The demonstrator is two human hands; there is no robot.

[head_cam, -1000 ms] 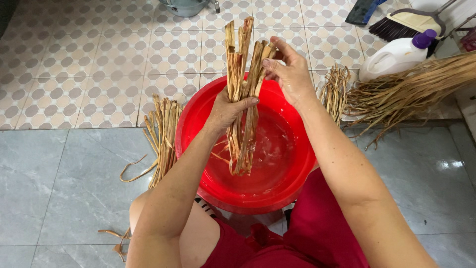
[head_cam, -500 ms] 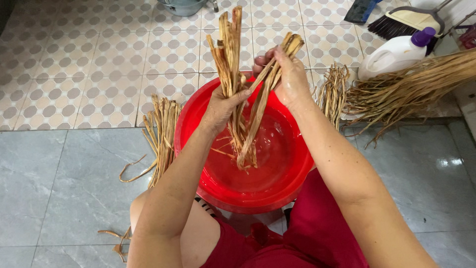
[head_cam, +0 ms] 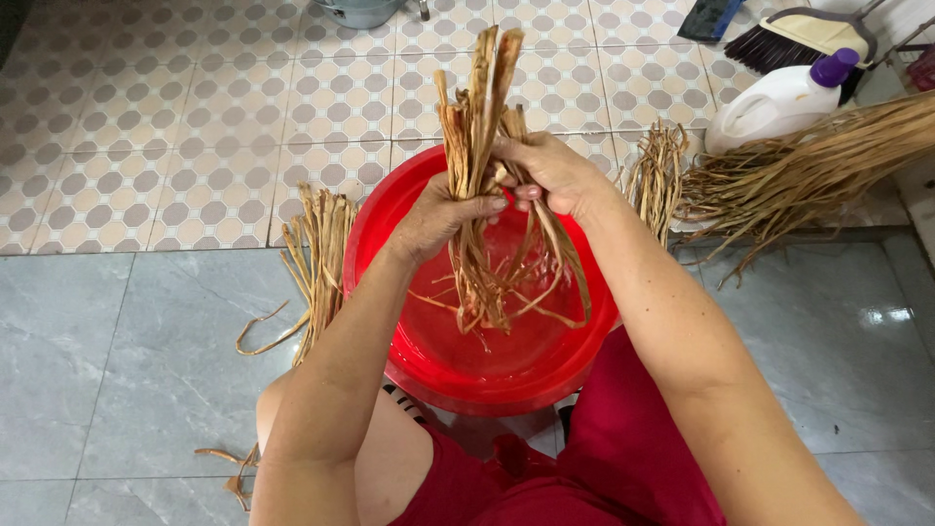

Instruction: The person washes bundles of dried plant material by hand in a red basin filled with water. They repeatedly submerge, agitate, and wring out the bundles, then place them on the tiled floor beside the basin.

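Note:
A bundle of dried tan plant strips [head_cam: 479, 127] stands upright over a red plastic basin [head_cam: 385, 244] with water in it. My left hand [head_cam: 438, 216] grips the bundle around its middle. My right hand [head_cam: 550, 173] is closed on the same bundle from the right, its fingers touching the left hand. The strips' lower ends hang loose and curl into the basin.
A loose pile of the same strips [head_cam: 317, 258] lies on the floor left of the basin. Another small bunch [head_cam: 657, 175] and a large heap [head_cam: 818, 166] lie to the right. A white jug with a purple cap [head_cam: 779, 102] and a broom [head_cam: 794, 34] sit at the back right.
The strips in my right hand, held apart half a second ago, have been brought back against those in my left hand, so both hands now hold one bundle.

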